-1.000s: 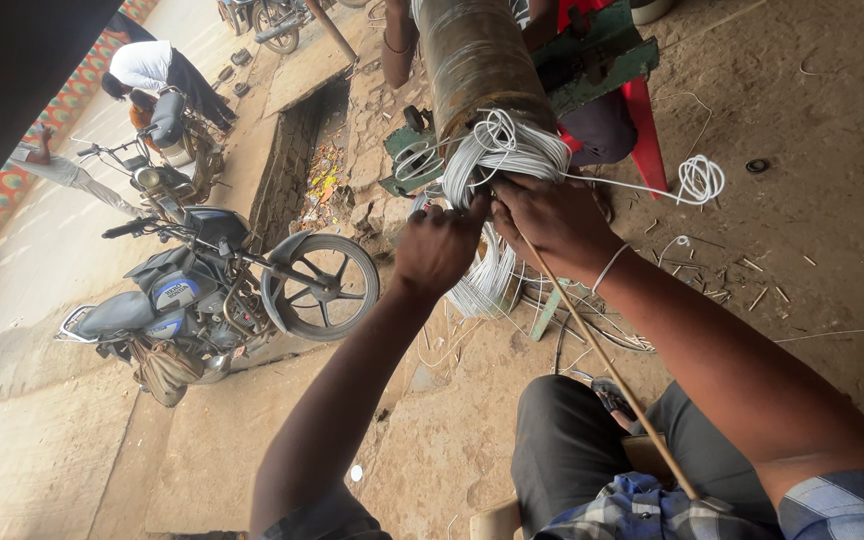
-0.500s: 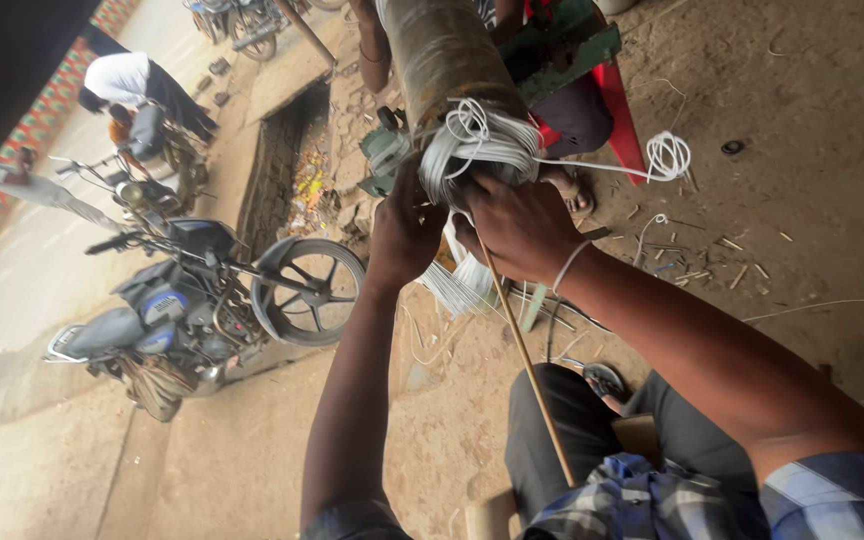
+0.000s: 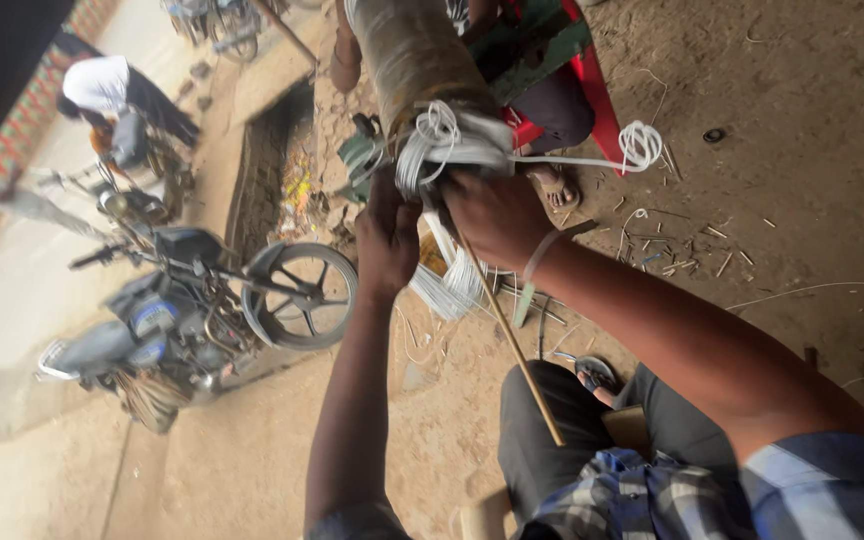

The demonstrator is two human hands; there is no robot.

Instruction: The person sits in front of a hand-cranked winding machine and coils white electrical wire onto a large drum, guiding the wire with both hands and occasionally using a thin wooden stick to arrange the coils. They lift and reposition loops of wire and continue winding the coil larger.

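A thick brown cylinder stands in front of me with white cord wound around its lower end. My left hand presses against the cord windings from the left. My right hand grips the cord bundle from the right. A thin wooden stick runs down from under my right hand toward my lap. A loose coil of white cord trails off to the right. More white cord hangs below my hands.
A parked motorcycle stands at the left on the dirt ground. A person in a white shirt bends over farther back by a drain trench. A red seat and another person's foot lie behind the cylinder.
Both hands have stayed on the cord windings while shifting slightly along the cylinder. The view has tilted a little; the motorcycle sits lower in the frame.
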